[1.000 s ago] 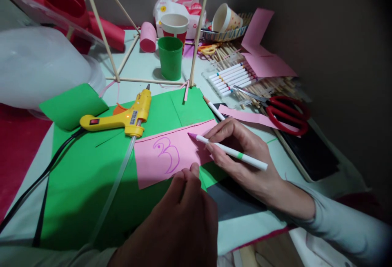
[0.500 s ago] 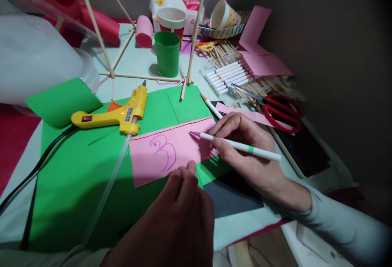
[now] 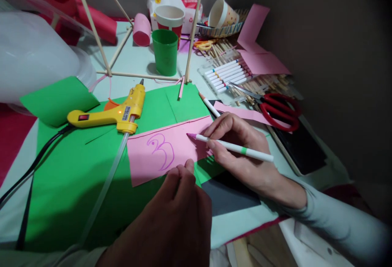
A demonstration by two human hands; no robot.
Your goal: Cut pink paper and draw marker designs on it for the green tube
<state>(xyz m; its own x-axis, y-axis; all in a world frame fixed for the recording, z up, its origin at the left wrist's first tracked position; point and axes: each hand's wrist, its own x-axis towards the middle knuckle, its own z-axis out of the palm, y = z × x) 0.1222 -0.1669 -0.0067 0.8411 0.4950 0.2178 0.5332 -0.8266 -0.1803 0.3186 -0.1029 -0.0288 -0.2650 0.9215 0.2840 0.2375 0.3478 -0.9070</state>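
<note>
My right hand (image 3: pixel 245 156) grips a white marker (image 3: pixel 226 146) with a green band and a purple tip. The tip is over or on a pink paper strip (image 3: pixel 180 142), right of a purple curved outline (image 3: pixel 163 150) with a small dot in it. Whether the tip touches the paper I cannot tell. At the strip's lower edge, my left hand (image 3: pixel 180 205) pinches the paper between closed fingers. Beneath lies a large green sheet (image 3: pixel 76 169). A yellow glue gun (image 3: pixel 122 114), with a glue stick trailing from its back, lies at the strip's left end.
Red-handled scissors (image 3: pixel 278 110) lie right, near a black phone-like slab (image 3: pixel 300 148). Behind are a case of markers (image 3: pixel 226 75), a green cup (image 3: pixel 165 52) and a wooden stick frame (image 3: pixel 143 76). A black cord (image 3: pixel 39 156) runs left.
The marker and right hand have shifted slightly down and left over the strip. The left hand stays at its edge, and the outline looks the same. The whole view has moved a little.
</note>
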